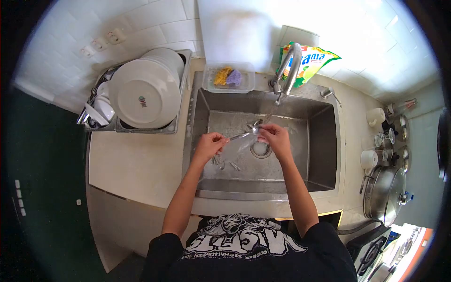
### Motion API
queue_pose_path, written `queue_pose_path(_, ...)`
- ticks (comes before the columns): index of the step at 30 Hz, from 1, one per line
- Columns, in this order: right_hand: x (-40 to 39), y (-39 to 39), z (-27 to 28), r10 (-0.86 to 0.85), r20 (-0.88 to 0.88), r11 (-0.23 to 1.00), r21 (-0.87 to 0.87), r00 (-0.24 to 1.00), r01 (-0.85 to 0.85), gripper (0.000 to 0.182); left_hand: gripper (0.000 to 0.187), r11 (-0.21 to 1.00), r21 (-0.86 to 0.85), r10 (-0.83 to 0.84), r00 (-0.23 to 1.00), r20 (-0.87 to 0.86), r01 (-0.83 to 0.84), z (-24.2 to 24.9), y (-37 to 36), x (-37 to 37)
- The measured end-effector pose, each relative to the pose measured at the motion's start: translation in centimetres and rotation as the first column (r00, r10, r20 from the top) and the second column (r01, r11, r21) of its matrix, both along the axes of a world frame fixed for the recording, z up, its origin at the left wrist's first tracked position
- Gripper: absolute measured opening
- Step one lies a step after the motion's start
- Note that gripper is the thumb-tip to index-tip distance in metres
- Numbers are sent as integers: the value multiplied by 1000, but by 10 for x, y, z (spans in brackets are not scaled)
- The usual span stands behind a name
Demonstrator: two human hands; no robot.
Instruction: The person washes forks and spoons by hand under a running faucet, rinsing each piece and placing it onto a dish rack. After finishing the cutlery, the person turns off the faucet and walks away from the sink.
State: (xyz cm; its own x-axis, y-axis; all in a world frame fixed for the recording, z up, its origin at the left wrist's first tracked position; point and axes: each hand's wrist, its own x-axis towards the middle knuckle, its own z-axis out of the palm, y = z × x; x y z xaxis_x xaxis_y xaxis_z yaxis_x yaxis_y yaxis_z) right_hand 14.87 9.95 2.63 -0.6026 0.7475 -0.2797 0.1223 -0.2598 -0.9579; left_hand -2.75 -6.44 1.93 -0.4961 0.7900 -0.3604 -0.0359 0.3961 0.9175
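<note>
Over the steel sink, my left hand pinches the handle of a metal spoon. My right hand is closed at the spoon's bowl end, its fingertips against the metal. Water runs from the curved faucet onto the spoon and splashes off it. Several small pieces of cutlery lie on the wet sink floor, left of the drain. Other metal pieces show just beyond the spoon's bowl, partly hidden by water.
A dish rack with white plates stands at the left. Behind the sink are a clear tub with yellow and purple scrubbers and a detergent bag. Mugs, glasses and a steel pot stand at the right.
</note>
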Motion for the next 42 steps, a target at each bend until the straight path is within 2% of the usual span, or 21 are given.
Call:
queue_pose_path(2, 2, -6, 4, 27, -39, 999, -35, 999, -29, 13, 13, 999, -6, 33, 999, 40, -33, 3, -5, 0)
queue_pose_path(4, 4, -11, 4, 23, -83, 995, -97, 996, -31, 18, 13, 998, 13, 60, 989, 133, -62, 6, -8, 3)
queue_pose_path(7, 10, -15, -9, -3, -97, 995, -103, 995, -7, 21, 16, 974, 81, 168, 912, 373, -212, -11, -6, 10)
queue_pose_path(8, 11, -14, -12, -18, -96, 996, -88, 995, 9, 22, 17, 971, 93, 174, 917, 359, -220, -15, -4, 12)
queue_pose_path(14, 13, -11, -12, -114, -245, 929, -371, 963, 15, 27, 20, 956, 121, 211, 914, 347, -267, -29, 4, 15)
queue_pose_path(20, 6, -7, -2, -168, -228, 915, -399, 959, 65, 38, 21, 942, 121, 220, 847, 483, -314, -30, 6, 14)
queue_pose_path(23, 6, -2, 2, -162, -254, 913, -404, 954, 48, 39, 21, 936, 119, 225, 825, 518, -330, -32, 10, 15)
queue_pose_path(26, 9, 4, 5, -202, -201, 906, -411, 959, 104, 38, 21, 938, 138, 197, 814, 546, -319, -36, 18, 19)
queue_pose_path(31, 23, 17, 12, -249, -216, 915, -372, 944, 157, 38, 18, 932, 194, 140, 799, 584, -305, -30, 37, 28)
queue_pose_path(32, 27, 20, 16, -254, -221, 922, -350, 942, 166, 40, 19, 943, 194, 122, 825, 551, -269, -31, 40, 31)
queue_pose_path(34, 38, 20, 37, -250, -150, 955, -201, 957, 218, 40, 21, 959, 186, 103, 875, 473, -213, -30, 40, 34)
queue_pose_path(36, 44, 18, 48, -205, -63, 978, -59, 977, 201, 39, 20, 997, 72, 21, 980, 197, -36, -14, 34, 38)
queue_pose_path(37, 49, 17, 47, -167, -6, 986, 12, 986, 167, 37, 22, 997, 67, -32, 998, -44, 35, -26, 32, 43)
queue_pose_path(38, 51, 12, 45, -110, 31, 994, 26, 993, 110, 38, 27, 995, 86, -28, 989, -142, 41, -29, 32, 51)
queue_pose_path(39, 54, 8, 42, -60, 72, 997, 43, 996, 57, 38, 32, 965, 251, -22, 976, -214, 77, -36, 27, 60)
queue_pose_path(41, 59, 3, 29, -19, 5, 997, -79, 1000, 19, 39, 29, 902, 351, -44, 862, -505, 251, -20, 19, 70)
queue_pose_path(42, 57, -2, 25, -18, -33, 996, -93, 999, 15, 39, 27, 917, 282, -129, 879, -460, 282, -17, 13, 68)
